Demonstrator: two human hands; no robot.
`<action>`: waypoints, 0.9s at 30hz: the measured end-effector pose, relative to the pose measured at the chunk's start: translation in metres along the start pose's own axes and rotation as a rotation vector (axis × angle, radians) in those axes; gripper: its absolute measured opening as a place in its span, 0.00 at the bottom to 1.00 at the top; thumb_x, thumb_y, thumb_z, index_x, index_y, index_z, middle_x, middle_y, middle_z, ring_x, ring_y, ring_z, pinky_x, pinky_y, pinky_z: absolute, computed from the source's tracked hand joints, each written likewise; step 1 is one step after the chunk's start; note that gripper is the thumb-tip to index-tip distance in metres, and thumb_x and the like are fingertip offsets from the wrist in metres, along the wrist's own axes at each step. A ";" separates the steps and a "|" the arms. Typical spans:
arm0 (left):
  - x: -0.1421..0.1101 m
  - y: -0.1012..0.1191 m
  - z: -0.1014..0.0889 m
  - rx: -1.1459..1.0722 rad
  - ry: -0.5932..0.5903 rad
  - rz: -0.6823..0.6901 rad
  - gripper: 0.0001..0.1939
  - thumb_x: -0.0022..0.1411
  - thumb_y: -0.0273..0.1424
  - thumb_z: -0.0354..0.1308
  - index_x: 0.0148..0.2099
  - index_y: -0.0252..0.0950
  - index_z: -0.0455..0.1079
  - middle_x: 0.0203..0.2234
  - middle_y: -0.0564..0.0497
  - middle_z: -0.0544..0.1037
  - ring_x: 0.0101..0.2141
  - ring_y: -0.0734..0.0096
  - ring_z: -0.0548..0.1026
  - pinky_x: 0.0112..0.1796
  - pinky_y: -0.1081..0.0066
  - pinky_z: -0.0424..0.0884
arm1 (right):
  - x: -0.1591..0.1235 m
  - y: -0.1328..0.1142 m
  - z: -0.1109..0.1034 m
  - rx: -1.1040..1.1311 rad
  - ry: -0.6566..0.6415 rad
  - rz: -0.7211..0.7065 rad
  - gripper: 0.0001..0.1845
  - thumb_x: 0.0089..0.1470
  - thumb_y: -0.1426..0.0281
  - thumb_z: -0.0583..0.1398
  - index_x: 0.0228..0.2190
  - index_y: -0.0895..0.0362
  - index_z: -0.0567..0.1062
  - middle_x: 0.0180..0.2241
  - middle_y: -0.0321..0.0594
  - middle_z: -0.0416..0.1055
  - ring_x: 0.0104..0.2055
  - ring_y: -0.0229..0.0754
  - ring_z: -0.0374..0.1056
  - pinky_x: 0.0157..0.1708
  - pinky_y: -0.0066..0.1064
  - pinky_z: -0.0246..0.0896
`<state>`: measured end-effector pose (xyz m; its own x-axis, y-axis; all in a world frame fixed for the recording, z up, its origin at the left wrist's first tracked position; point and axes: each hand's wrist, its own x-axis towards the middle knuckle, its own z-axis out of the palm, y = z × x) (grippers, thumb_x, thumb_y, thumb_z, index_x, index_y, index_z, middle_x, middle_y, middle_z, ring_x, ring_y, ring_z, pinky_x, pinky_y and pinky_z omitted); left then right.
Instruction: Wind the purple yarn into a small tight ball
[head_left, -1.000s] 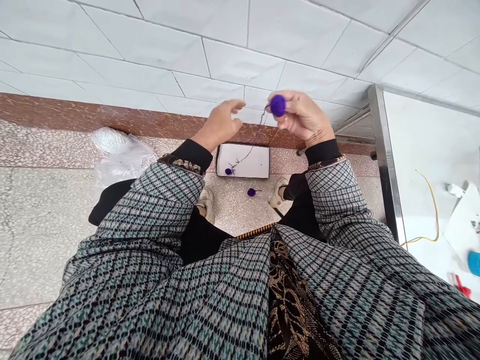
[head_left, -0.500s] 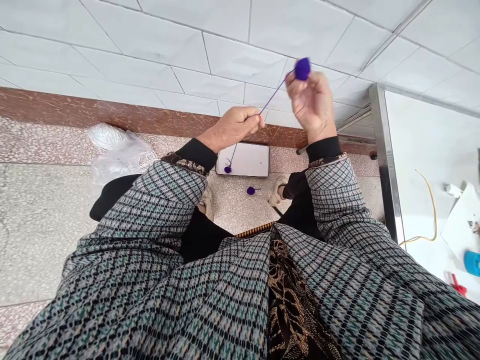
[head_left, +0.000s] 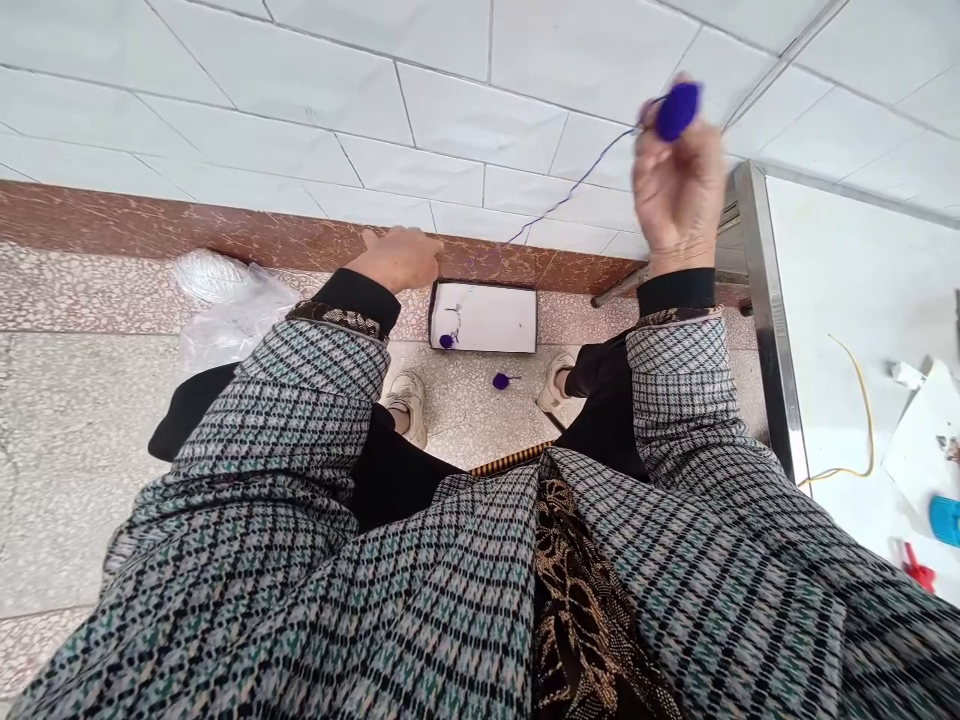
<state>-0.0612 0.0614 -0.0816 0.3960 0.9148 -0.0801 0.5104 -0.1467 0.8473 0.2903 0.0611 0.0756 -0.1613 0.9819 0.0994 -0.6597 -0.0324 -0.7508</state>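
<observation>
High on the right, my right hand (head_left: 679, 190) is closed on a small purple yarn piece (head_left: 677, 112), rounded with a pointed end; motion blurs the fingers. From it a slack purple strand (head_left: 574, 190) hangs down to the left and fades from sight above the shallow white box (head_left: 491, 318). My left hand (head_left: 401, 258) is off the strand, back upward, beside the box's far left corner, with one finger sticking out and the others partly hidden. A small purple piece (head_left: 446, 341) lies in the box's near left corner. Another purple piece (head_left: 501, 381) with a short tail is on the floor.
White yarn (head_left: 211, 275) in a clear plastic bag (head_left: 236, 320) lies on the floor at left. My shoes (head_left: 409, 405) flank the box. A tiled wall (head_left: 420, 120) rises ahead. A metal-edged white table (head_left: 840, 300) at right bears a yellow cord, blue object and red object.
My left hand has let go of the strand and moved left. My right hand has moved up and right with the purple yarn piece, and the taut strand has gone slack.
</observation>
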 end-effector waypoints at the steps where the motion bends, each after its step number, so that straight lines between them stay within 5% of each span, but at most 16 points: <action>1: 0.002 0.011 0.001 0.033 0.079 -0.024 0.08 0.56 0.26 0.72 0.33 0.39 0.75 0.28 0.49 0.74 0.52 0.50 0.75 0.60 0.54 0.69 | -0.001 0.013 0.003 -0.134 -0.066 0.072 0.20 0.50 0.77 0.76 0.42 0.52 0.79 0.37 0.34 0.77 0.29 0.33 0.68 0.29 0.18 0.76; 3: 0.004 0.040 0.010 0.023 0.204 -0.035 0.13 0.61 0.25 0.68 0.49 0.36 0.79 0.43 0.46 0.82 0.60 0.51 0.74 0.66 0.52 0.68 | -0.005 0.039 0.012 -0.355 -0.157 0.265 0.21 0.53 0.74 0.78 0.44 0.55 0.77 0.35 0.33 0.74 0.29 0.33 0.68 0.31 0.21 0.76; 6: 0.003 0.086 0.033 -0.268 0.187 0.116 0.21 0.69 0.24 0.62 0.62 0.37 0.77 0.52 0.45 0.84 0.59 0.58 0.79 0.62 0.60 0.75 | -0.011 0.065 0.029 -0.503 -0.172 0.455 0.12 0.64 0.80 0.70 0.45 0.59 0.76 0.32 0.32 0.71 0.30 0.32 0.67 0.36 0.22 0.77; 9: -0.002 0.115 0.047 -0.485 0.175 0.136 0.16 0.72 0.24 0.59 0.58 0.38 0.77 0.40 0.49 0.82 0.45 0.63 0.83 0.50 0.64 0.79 | -0.014 0.072 0.045 -0.525 -0.088 0.488 0.07 0.69 0.83 0.65 0.44 0.60 0.76 0.31 0.32 0.71 0.30 0.34 0.68 0.36 0.24 0.78; 12: -0.007 0.120 0.047 -0.348 0.243 0.056 0.11 0.75 0.24 0.56 0.51 0.38 0.79 0.26 0.55 0.72 0.29 0.68 0.74 0.38 0.66 0.74 | -0.013 0.069 0.055 -0.506 0.094 0.443 0.08 0.72 0.81 0.64 0.41 0.57 0.75 0.30 0.31 0.70 0.29 0.33 0.69 0.37 0.23 0.78; 15: -0.014 0.118 0.042 -0.102 0.231 0.129 0.11 0.73 0.23 0.56 0.40 0.38 0.79 0.23 0.55 0.70 0.30 0.66 0.72 0.39 0.66 0.71 | -0.007 0.071 0.059 -0.538 0.228 0.330 0.12 0.74 0.81 0.63 0.38 0.54 0.72 0.30 0.30 0.70 0.28 0.32 0.69 0.36 0.20 0.77; 19: -0.022 0.123 0.036 0.058 0.072 0.259 0.11 0.69 0.24 0.57 0.32 0.38 0.72 0.24 0.53 0.73 0.31 0.66 0.72 0.39 0.66 0.67 | -0.004 0.081 0.054 -0.777 0.271 0.235 0.19 0.68 0.88 0.62 0.33 0.54 0.70 0.28 0.28 0.68 0.24 0.31 0.64 0.27 0.19 0.69; 22: -0.023 0.128 0.025 0.112 0.120 0.254 0.14 0.69 0.23 0.57 0.29 0.39 0.66 0.23 0.55 0.69 0.30 0.68 0.67 0.38 0.66 0.63 | -0.012 0.082 0.050 -0.900 0.116 0.356 0.19 0.57 0.94 0.65 0.31 0.57 0.74 0.27 0.29 0.70 0.23 0.31 0.62 0.21 0.20 0.60; 25: -0.020 0.130 0.010 0.148 0.205 0.165 0.16 0.69 0.20 0.56 0.29 0.40 0.63 0.21 0.57 0.66 0.31 0.69 0.64 0.38 0.67 0.61 | -0.022 0.076 0.052 -0.818 -0.150 0.537 0.14 0.57 0.90 0.66 0.34 0.59 0.78 0.30 0.33 0.75 0.25 0.32 0.65 0.25 0.21 0.66; 27: -0.019 0.131 0.004 0.162 0.193 0.080 0.16 0.70 0.19 0.56 0.30 0.41 0.64 0.21 0.58 0.65 0.32 0.69 0.63 0.39 0.68 0.60 | -0.023 0.072 0.058 -0.643 -0.161 0.512 0.13 0.61 0.86 0.66 0.38 0.57 0.76 0.32 0.32 0.75 0.27 0.33 0.68 0.29 0.22 0.71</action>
<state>0.0015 0.0228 0.0287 0.2947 0.9505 0.0988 0.6047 -0.2655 0.7509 0.2046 0.0253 0.0571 -0.4624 0.8343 -0.3001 0.0635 -0.3065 -0.9498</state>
